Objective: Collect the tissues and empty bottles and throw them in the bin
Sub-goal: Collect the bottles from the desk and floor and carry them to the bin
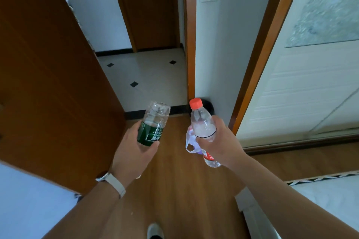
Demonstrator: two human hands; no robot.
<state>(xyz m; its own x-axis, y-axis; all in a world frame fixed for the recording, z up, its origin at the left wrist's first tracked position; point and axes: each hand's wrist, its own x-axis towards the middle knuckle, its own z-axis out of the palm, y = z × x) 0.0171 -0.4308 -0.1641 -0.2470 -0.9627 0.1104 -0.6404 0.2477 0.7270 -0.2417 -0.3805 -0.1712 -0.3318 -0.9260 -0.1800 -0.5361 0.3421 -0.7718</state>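
Note:
My left hand [134, 151] grips a clear plastic bottle with a green label [153, 122], its base pointing up and away. My right hand [219, 141] holds a clear bottle with a red cap [202, 120] upright, cap at the top. A thin white plastic bag [191, 141] hangs below the right hand, beside that bottle. A dark round object [208, 105], possibly a bin, sits on the floor in the corner behind the red cap, mostly hidden. No tissues show.
A brown wooden door [48, 83] stands open on the left. The doorway ahead leads to a white tiled floor [147, 77]. A white sliding door [303, 83] with a wooden frame is on the right. A bed edge [320, 200] sits low right. Wooden floor [174, 190] underfoot.

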